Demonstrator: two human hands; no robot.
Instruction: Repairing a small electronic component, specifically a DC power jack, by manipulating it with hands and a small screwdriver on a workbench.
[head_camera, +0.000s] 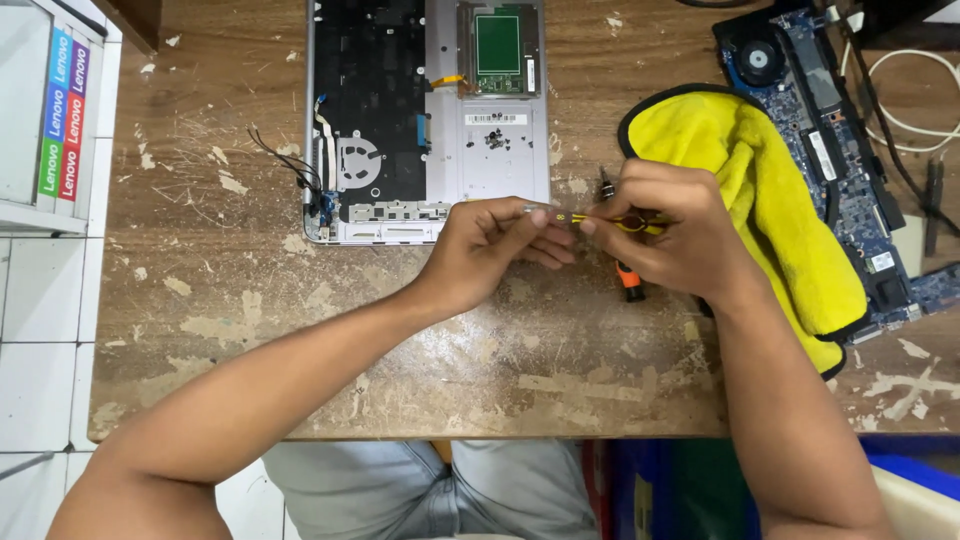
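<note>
Fingers (545, 222) of left hand (490, 250) and right hand (670, 225) pinched shut on thin yellow tool (600, 218), held between them. Orange screwdriver (630, 282) just below. Yellow cloth (770, 200) to the right, open laptop shell (420, 120) above, on scratched wooden surface (400, 340).

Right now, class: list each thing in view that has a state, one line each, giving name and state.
Laptop base: opened, insides exposed.
Circuit board: removed, lying bare on the table.
Yellow cloth: crumpled, partly covering the board.
Left hand: pinching a thin yellow part.
Right hand: pinching the same part.
Orange-handled screwdriver: lying unheld.
</note>
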